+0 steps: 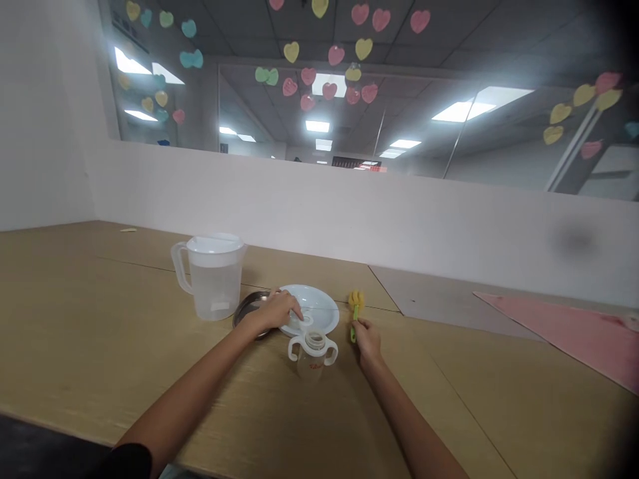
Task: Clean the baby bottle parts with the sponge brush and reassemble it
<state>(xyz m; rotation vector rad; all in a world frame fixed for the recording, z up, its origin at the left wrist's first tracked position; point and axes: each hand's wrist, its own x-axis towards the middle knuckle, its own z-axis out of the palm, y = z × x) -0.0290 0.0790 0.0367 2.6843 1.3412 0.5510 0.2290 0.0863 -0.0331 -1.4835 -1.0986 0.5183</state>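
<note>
Sponge brush (pixel 356 303) in right hand (pixel 367 339); left hand (pixel 274 311) on plate (pixel 319 299)

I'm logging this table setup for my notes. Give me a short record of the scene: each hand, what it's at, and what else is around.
Left hand: over the white plate, beside a small white ring
Right hand: holding a green-handled yellow sponge brush
Between hands: clear two-handled cup with white handles
Beside plate: round metal dish
Farther left: plastic jug with white lid
Surface: wooden table
Far right: pink sheet
</note>
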